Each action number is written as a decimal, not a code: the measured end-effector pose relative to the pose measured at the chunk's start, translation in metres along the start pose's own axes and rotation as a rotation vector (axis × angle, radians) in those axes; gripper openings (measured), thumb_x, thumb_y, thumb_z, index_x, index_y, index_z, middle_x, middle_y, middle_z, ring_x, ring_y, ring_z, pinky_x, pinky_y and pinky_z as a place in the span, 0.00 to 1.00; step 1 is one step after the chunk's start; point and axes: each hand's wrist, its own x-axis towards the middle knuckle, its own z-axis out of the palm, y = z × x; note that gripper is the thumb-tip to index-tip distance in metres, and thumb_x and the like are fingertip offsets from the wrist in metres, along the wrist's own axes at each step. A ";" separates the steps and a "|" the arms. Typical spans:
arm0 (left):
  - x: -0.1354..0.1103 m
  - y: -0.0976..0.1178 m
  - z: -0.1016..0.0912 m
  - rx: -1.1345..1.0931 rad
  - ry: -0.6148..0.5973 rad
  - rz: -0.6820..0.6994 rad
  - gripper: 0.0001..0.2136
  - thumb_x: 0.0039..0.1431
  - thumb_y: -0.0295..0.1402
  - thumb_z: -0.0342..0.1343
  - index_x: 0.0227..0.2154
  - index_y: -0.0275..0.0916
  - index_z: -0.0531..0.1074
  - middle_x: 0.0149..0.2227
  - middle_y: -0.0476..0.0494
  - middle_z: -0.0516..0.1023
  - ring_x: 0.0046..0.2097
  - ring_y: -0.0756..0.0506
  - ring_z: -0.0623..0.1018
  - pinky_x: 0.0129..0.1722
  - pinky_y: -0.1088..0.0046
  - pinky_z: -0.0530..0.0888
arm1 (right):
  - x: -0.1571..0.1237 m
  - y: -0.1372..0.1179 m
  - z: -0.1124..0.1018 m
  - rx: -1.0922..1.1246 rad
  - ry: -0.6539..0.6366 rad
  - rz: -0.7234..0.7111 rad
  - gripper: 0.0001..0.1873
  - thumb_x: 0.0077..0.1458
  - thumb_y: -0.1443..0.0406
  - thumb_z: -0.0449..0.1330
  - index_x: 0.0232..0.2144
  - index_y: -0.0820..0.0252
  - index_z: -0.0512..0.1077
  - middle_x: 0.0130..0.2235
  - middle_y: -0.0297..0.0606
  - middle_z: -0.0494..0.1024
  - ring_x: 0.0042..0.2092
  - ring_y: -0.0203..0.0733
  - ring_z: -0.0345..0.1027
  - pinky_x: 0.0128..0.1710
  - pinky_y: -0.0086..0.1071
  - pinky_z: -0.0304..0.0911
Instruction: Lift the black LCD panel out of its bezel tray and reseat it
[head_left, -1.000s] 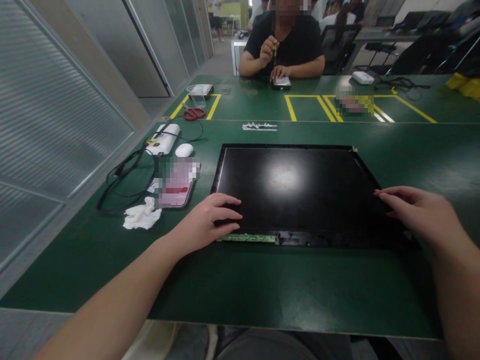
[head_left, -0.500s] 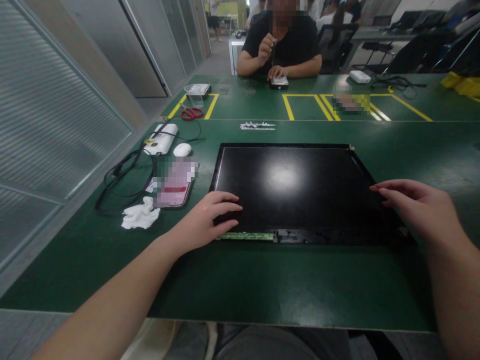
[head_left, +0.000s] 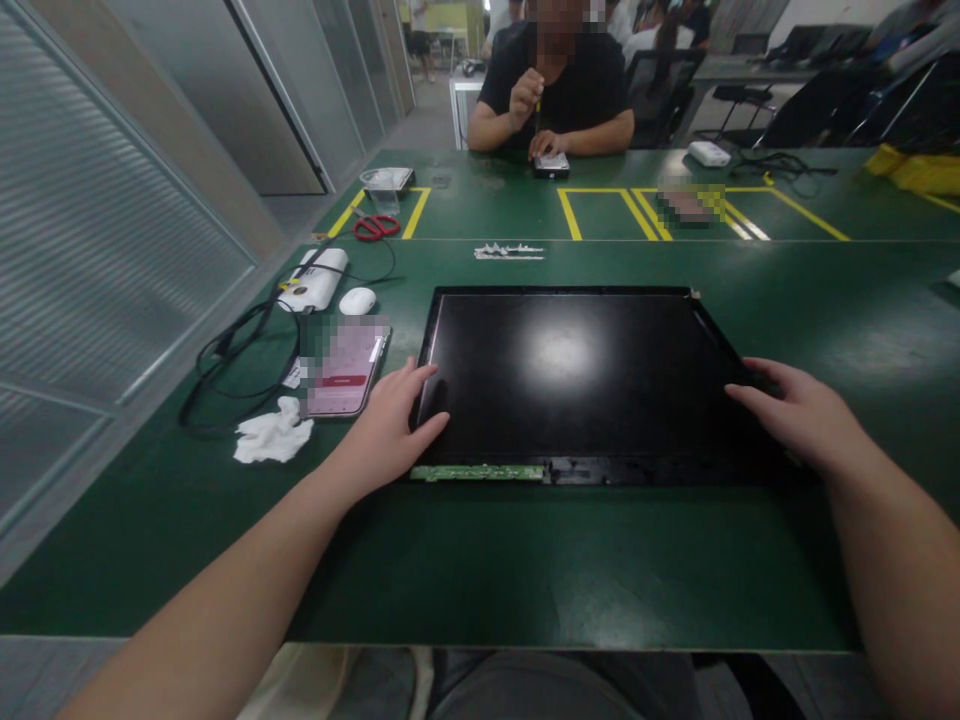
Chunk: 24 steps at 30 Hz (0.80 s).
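Observation:
A black display panel (head_left: 570, 380) lies flat on the green table, with a strip of green circuit board (head_left: 476, 472) showing along its near edge. My left hand (head_left: 386, 430) grips the panel's left edge near the front corner, thumb on the glass and fingers along the side. At the panel's right edge my right hand (head_left: 802, 420) has its fingers curved over the rim. Both forearms reach in from the near side of the table.
Left of the panel lie a phone (head_left: 341, 365), a crumpled white tissue (head_left: 270, 435), a black cable (head_left: 225, 365), a white mouse (head_left: 358, 300) and a white power bank (head_left: 313, 280). Red scissors (head_left: 375, 227) and a plastic cup (head_left: 382, 190) sit farther back. A person in black (head_left: 559, 80) works opposite.
My left hand slid off the glass to the panel's left edge. My right hand moved in and down onto the right edge. The panel has not shifted.

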 end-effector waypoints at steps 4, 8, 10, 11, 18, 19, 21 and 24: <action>0.000 0.000 0.000 -0.009 -0.013 0.017 0.31 0.66 0.43 0.56 0.69 0.35 0.66 0.74 0.23 0.65 0.76 0.27 0.60 0.70 0.36 0.61 | -0.005 -0.002 -0.001 0.009 0.004 -0.029 0.39 0.48 0.49 0.62 0.60 0.58 0.76 0.46 0.48 0.83 0.37 0.51 0.74 0.38 0.44 0.70; -0.001 -0.004 -0.003 -0.143 0.006 -0.012 0.29 0.64 0.43 0.59 0.66 0.41 0.70 0.74 0.28 0.66 0.76 0.28 0.62 0.71 0.38 0.61 | -0.011 -0.004 -0.004 0.038 -0.019 0.019 0.37 0.49 0.47 0.62 0.59 0.53 0.78 0.30 0.38 0.79 0.27 0.47 0.68 0.29 0.41 0.65; -0.001 -0.007 -0.003 -0.264 0.021 -0.040 0.28 0.62 0.43 0.62 0.64 0.44 0.72 0.74 0.31 0.67 0.76 0.29 0.63 0.72 0.40 0.59 | -0.013 -0.006 -0.005 0.053 -0.024 0.061 0.35 0.48 0.47 0.62 0.57 0.52 0.80 0.23 0.35 0.73 0.23 0.46 0.65 0.25 0.40 0.61; 0.000 -0.008 -0.003 -0.334 0.030 -0.051 0.27 0.61 0.42 0.64 0.63 0.45 0.73 0.73 0.33 0.68 0.76 0.30 0.63 0.73 0.41 0.58 | -0.014 -0.006 -0.006 0.065 -0.020 0.069 0.34 0.48 0.47 0.62 0.55 0.52 0.80 0.22 0.34 0.73 0.23 0.46 0.65 0.25 0.40 0.61; 0.002 0.005 -0.002 -1.022 0.103 -0.167 0.26 0.50 0.34 0.74 0.54 0.43 0.78 0.60 0.39 0.81 0.66 0.32 0.76 0.70 0.49 0.66 | -0.006 0.002 -0.007 0.106 0.079 0.017 0.27 0.38 0.48 0.63 0.41 0.49 0.84 0.37 0.41 0.84 0.38 0.54 0.75 0.37 0.44 0.67; 0.002 0.009 -0.004 -1.104 0.110 -0.185 0.26 0.49 0.33 0.75 0.53 0.43 0.79 0.60 0.39 0.82 0.65 0.32 0.77 0.69 0.50 0.68 | -0.004 0.004 -0.007 0.107 0.080 0.012 0.27 0.38 0.47 0.63 0.40 0.49 0.84 0.39 0.41 0.84 0.40 0.55 0.76 0.39 0.45 0.67; 0.001 0.015 -0.006 -1.235 0.138 -0.244 0.26 0.47 0.31 0.76 0.51 0.44 0.80 0.60 0.40 0.82 0.62 0.32 0.79 0.64 0.53 0.73 | -0.002 0.006 -0.006 0.108 0.062 0.030 0.28 0.36 0.46 0.63 0.40 0.48 0.84 0.38 0.40 0.84 0.41 0.57 0.76 0.41 0.47 0.67; 0.002 0.019 -0.008 -1.340 0.210 -0.340 0.24 0.46 0.28 0.75 0.48 0.45 0.81 0.62 0.43 0.80 0.58 0.36 0.81 0.53 0.62 0.81 | -0.002 0.006 -0.007 0.100 0.052 0.067 0.28 0.35 0.46 0.63 0.39 0.47 0.83 0.36 0.40 0.84 0.41 0.59 0.76 0.41 0.49 0.67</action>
